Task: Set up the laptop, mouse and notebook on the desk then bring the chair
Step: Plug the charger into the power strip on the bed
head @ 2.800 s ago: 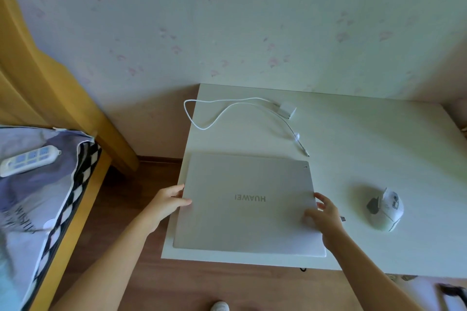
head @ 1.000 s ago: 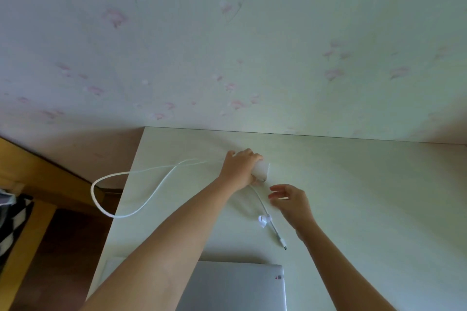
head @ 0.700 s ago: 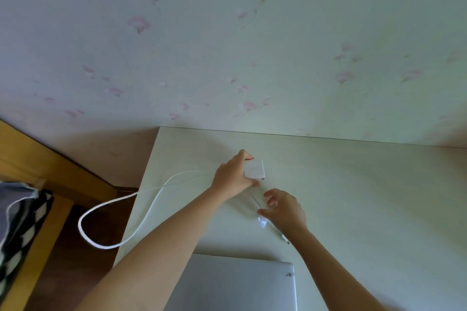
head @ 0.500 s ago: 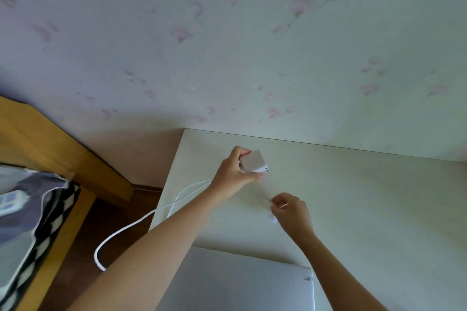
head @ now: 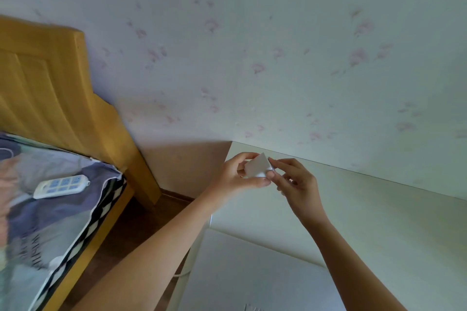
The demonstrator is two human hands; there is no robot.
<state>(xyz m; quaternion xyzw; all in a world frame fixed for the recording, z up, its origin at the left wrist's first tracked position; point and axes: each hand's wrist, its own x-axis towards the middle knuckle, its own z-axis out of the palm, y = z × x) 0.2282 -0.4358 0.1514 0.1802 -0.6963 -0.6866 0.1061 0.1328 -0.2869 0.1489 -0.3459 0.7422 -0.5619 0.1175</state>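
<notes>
A small white charger block (head: 257,166) is lifted above the far left corner of the white desk (head: 379,214). My left hand (head: 235,177) grips it from the left with thumb and fingers. My right hand (head: 295,182) touches its right edge with pinched fingertips. The closed silver laptop (head: 252,275) lies flat on the desk near the front edge, under my forearms. A short piece of white cable (head: 182,274) shows by the desk's left edge. The mouse and the notebook are out of view.
A bed with a yellow wooden headboard (head: 58,93) stands to the left of the desk. A white power strip (head: 62,185) lies on its patterned bedding. A strip of wooden floor (head: 131,230) separates bed and desk. The flowered wall (head: 278,45) runs along the desk's back.
My left hand has lifted the charger block off the desk and moved it left. My right hand has risen from the cable end to the block. The view has swung left toward the bed.
</notes>
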